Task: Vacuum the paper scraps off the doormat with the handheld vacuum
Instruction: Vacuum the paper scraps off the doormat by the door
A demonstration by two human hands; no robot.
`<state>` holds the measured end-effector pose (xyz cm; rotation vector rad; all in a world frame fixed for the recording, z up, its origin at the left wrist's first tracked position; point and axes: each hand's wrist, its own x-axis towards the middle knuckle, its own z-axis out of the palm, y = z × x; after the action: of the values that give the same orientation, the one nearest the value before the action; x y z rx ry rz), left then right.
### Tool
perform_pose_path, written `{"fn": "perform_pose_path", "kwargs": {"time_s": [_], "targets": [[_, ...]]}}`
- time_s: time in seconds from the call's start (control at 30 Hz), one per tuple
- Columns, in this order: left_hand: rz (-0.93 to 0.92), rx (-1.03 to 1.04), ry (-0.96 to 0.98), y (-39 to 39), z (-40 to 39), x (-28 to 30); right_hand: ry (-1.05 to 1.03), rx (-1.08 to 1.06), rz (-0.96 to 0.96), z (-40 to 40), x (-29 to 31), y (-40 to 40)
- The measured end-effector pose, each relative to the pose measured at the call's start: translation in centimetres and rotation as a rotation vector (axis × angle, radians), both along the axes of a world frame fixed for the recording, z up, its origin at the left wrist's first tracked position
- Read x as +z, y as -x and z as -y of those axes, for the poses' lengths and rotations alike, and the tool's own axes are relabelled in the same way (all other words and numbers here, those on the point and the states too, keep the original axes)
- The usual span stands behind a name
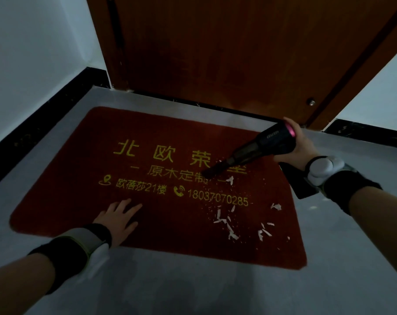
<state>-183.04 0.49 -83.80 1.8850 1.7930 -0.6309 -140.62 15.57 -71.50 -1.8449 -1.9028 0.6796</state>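
Observation:
A red doormat [83,169] with yellow lettering lies on the grey floor in front of a door. White paper scraps [229,221] are scattered over its right half, mostly near the front right corner. My right hand [301,144] grips a black handheld vacuum [268,144] with a pink ring at its rear. Its nozzle tip slants down-left and touches the mat by the middle row of lettering, just above a scrap. My left hand [117,218] rests flat on the mat near its front left, fingers spread.
A brown wooden door [215,48] stands just behind the mat, with a small door stop [311,102] low on the right. White walls with black skirting [45,108] close in on the left and right. Grey floor [193,289] surrounds the mat.

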Motion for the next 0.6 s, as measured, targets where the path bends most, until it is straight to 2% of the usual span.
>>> {"fn": "perform_pose_path", "kwargs": {"time_s": [0.23,0.6], "targets": [[0.001,-0.009,0.009,0.1,0.2,-0.1,-0.107,-0.068,-0.045,0.6,-0.3,0.6],[0.010,-0.003,0.005,0.3,0.4,-0.4,-0.153,-0.405,-0.182,0.7,-1.2,1.6]]}}
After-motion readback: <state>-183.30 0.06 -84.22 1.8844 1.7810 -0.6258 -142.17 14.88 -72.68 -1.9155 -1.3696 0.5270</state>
